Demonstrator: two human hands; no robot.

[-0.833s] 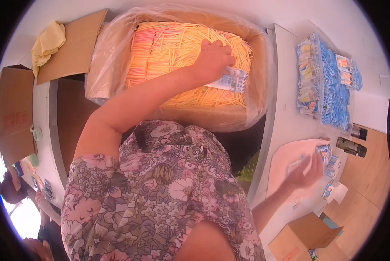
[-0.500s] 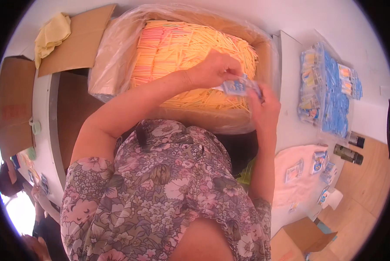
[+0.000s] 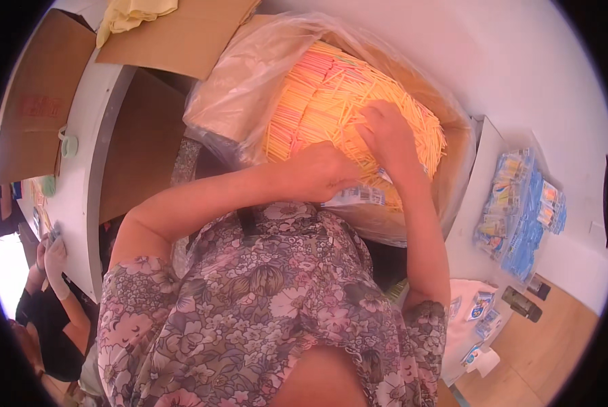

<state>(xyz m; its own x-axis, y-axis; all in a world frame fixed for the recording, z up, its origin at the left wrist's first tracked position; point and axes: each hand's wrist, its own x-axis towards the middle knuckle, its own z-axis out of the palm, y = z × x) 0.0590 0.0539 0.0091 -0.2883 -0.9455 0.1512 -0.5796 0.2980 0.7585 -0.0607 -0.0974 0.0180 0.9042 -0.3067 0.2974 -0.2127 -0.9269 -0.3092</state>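
Observation:
A plastic-lined cardboard box point(image 3: 230, 102) in front of me is heaped with thin yellow and pink sticks point(image 3: 348, 88). My left hand point(image 3: 325, 171) is closed at the box's near edge, gripping a small clear packet with blue print point(image 3: 359, 197). The packet sticks out to the right below the knuckles; the fingertips are hidden behind the back of the hand. Over the right part of the heap, my right hand point(image 3: 389, 136) touches the sticks with bent fingers, thumb and forefinger apart. No stick can be made out between them.
On the right, a clear tray point(image 3: 514, 214) holds several blue packets. A pink cloth point(image 3: 461, 312) with more packets lies nearer me, beside dark bottles point(image 3: 521, 304). Cardboard flaps point(image 3: 182, 41) and a yellow cloth point(image 3: 131, 13) are at far left; a co-worker's gloved hand point(image 3: 55, 254) is below.
My hands have parted: the left moved nearer me with the packet, and the right let go of it and went onto the sticks. The view has turned, shifting the box rightward.

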